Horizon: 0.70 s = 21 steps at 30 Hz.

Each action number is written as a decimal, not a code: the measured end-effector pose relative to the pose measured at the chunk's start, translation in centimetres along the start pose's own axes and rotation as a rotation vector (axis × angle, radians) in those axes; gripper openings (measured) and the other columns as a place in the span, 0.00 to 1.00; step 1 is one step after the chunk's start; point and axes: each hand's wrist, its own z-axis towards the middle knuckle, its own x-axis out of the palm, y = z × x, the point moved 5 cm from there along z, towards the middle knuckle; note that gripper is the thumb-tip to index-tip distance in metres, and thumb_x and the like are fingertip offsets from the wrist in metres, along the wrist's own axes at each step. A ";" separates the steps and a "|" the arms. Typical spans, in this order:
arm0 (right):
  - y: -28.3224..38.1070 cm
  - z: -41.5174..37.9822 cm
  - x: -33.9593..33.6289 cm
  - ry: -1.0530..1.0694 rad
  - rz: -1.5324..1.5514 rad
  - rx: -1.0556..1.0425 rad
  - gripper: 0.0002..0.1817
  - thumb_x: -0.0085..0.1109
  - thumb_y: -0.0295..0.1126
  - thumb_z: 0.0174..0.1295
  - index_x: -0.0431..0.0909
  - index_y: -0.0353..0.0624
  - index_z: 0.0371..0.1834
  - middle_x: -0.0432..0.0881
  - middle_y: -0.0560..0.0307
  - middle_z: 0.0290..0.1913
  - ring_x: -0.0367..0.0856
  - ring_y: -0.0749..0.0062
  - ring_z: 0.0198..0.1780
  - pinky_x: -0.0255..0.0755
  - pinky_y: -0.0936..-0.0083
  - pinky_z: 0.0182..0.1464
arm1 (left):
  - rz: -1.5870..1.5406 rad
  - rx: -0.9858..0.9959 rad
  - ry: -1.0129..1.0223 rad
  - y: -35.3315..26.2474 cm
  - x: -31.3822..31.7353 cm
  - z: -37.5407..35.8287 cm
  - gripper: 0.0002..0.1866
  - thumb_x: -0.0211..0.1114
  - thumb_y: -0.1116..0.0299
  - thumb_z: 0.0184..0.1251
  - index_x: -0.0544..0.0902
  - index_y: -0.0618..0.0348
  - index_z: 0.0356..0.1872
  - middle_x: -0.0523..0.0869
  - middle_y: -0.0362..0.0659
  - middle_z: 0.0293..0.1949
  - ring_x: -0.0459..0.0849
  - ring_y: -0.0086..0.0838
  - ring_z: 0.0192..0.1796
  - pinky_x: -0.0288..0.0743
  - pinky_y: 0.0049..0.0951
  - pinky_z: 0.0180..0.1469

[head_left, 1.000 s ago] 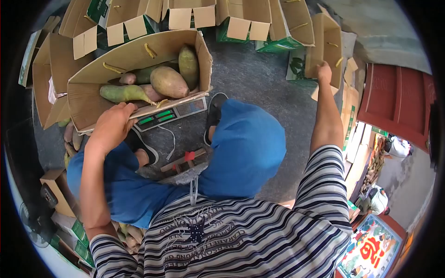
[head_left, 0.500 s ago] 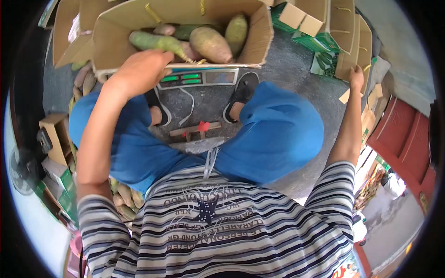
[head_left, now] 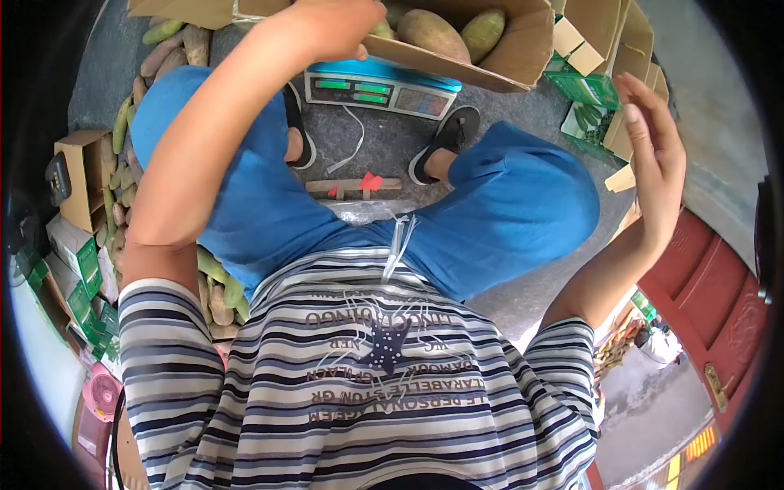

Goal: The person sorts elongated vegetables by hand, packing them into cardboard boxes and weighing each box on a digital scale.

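Observation:
My left hand is closed on the near rim of a cardboard box at the top of the view. Inside the box lie large, oblong green and tan melon-like fruits or roots; the far part of the box is cut off by the frame. Just below the box, a digital scale with green displays shows its front panel and a blue top edge. Off to the right, my right hand is raised and open, its fingers stretched out, near several open cardboard boxes with green print.
Elongated produce is heaped on the floor at the left. Beyond it stand an open carton and green-white boxes. A low wooden piece with red bits lies between my feet. A red door stands at the right.
My right hand has let go of a box flap at the right and opened. The produce box, with my left hand on it, now appears higher and farther right, tilted, exposing more of the scale.

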 end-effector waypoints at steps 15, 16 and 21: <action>3.6 3.5 17.8 0.594 -0.720 -0.291 0.15 0.55 0.37 0.60 0.72 0.41 0.46 0.80 0.48 0.38 0.80 0.53 0.40 0.73 0.61 0.39 | 0.062 0.045 -0.093 0.1 1.6 0.5 0.15 0.68 0.62 0.51 0.85 0.58 0.38 0.83 0.53 0.43 0.82 0.41 0.47 0.75 0.38 0.48; 3.6 3.6 17.6 0.565 -0.719 -0.303 0.15 0.55 0.37 0.60 0.72 0.41 0.45 0.80 0.48 0.37 0.80 0.53 0.40 0.74 0.62 0.39 | 0.044 0.035 -0.055 0.2 1.5 0.7 0.15 0.68 0.62 0.51 0.85 0.58 0.38 0.83 0.53 0.43 0.83 0.41 0.47 0.75 0.38 0.48; 4.7 3.5 17.7 0.438 -0.644 -0.376 0.14 0.56 0.37 0.59 0.71 0.40 0.43 0.80 0.47 0.36 0.79 0.53 0.40 0.74 0.61 0.39 | 0.020 -0.026 0.018 0.9 2.1 0.6 0.15 0.68 0.63 0.51 0.85 0.60 0.38 0.84 0.52 0.41 0.83 0.40 0.46 0.75 0.38 0.48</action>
